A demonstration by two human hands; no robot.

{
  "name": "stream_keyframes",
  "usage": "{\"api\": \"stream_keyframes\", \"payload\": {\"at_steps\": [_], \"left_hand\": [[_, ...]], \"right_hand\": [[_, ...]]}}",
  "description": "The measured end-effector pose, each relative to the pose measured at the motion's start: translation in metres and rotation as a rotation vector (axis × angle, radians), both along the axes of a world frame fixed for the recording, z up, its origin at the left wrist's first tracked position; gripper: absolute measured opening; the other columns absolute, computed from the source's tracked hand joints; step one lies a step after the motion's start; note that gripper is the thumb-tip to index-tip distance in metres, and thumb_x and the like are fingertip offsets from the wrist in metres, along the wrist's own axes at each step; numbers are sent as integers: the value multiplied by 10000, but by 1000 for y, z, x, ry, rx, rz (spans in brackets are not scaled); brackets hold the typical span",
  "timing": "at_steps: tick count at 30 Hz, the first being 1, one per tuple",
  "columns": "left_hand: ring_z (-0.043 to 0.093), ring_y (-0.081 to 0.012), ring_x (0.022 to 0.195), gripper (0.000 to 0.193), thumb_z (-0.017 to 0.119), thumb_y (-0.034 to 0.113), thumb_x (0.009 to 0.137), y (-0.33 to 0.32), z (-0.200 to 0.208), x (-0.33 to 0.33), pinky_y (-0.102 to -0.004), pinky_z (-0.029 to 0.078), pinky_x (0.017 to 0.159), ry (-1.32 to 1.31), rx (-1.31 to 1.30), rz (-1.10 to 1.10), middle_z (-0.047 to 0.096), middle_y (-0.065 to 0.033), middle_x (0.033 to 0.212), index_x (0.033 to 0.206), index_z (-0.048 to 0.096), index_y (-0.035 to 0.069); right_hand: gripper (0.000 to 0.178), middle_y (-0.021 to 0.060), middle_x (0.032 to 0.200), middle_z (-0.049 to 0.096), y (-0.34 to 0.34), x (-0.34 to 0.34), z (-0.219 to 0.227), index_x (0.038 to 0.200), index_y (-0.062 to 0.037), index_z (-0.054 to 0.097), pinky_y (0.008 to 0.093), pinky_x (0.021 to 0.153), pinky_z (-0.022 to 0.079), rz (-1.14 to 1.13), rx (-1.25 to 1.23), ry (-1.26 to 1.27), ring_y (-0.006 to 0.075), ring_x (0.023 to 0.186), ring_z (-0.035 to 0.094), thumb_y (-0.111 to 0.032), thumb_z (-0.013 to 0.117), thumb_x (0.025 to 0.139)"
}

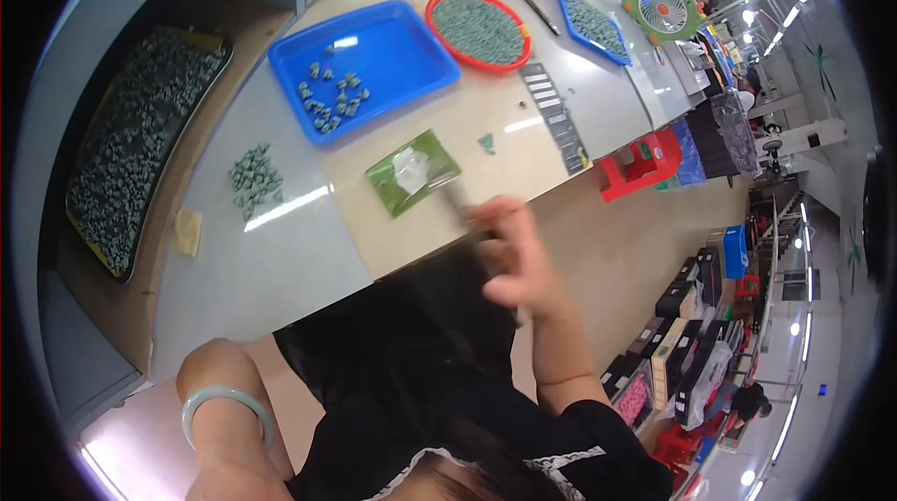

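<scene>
My right hand (pixel 519 258), smeared by motion, is closed round a narrow tool with a greyish blade (pixel 452 197). Its tip reaches the white patch (pixel 411 169) on a small green square sheet (pixel 391 194); the tool's exact kind is too blurred to tell. My left hand (pixel 217 363) is bent down by the table's front edge, above a pale green bangle, with its fingers hidden. Between the two hands, farther back, lies a loose pile of small green pieces (pixel 255 176). A small green cluster (pixel 487 143) rests right of the sheet.
A blue tray (pixel 392 52) with several green pieces stands behind the sheet, beside a red round basket (pixel 433 7) full of green bits. At left, a dark tray (pixel 140 244) of green pieces sits on a shelf. A red stool (pixel 645 164) stands right of the table.
</scene>
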State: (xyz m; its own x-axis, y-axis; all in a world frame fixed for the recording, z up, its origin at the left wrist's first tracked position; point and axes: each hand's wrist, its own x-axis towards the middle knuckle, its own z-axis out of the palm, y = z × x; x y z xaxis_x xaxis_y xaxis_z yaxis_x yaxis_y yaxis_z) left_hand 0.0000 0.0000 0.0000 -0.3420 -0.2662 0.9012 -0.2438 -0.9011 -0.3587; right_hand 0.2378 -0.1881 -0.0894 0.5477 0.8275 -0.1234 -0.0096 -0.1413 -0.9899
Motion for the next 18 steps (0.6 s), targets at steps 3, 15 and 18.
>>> {"api": "stream_keyframes", "payload": {"at_steps": [3, 15, 18], "left_hand": [[467, -193, 697, 195, 522, 280, 804, -7, -53, 16, -347, 366, 671, 7, -96, -49, 535, -15, 780, 774, 531, 88], [547, -320, 705, 155, 577, 128, 684, -118, -200, 21, -380, 442, 645, 1755, -1493, 290, 579, -123, 741, 792, 593, 17], [527, -330, 891, 259, 611, 150, 705, -143, -276, 28, -422, 377, 871, 1749, -1094, 774, 560, -146, 971, 937, 578, 37]], "right_hand": [[686, 96, 1138, 441, -62, 81, -13, 1228, -92, 307, 271, 782, 420, -400, 59, 77, 152, 992, 440, -29, 592, 607], [652, 245, 955, 567, -162, 412, -27, 990, 11, 433, 386, 806, 428, -828, -896, -974, 380, 904, 547, -388, 705, 553], [705, 249, 1036, 539, -188, 452, -28, 1051, 20, 462, 381, 846, 405, -783, -881, -1150, 372, 970, 522, -441, 711, 579]]}}
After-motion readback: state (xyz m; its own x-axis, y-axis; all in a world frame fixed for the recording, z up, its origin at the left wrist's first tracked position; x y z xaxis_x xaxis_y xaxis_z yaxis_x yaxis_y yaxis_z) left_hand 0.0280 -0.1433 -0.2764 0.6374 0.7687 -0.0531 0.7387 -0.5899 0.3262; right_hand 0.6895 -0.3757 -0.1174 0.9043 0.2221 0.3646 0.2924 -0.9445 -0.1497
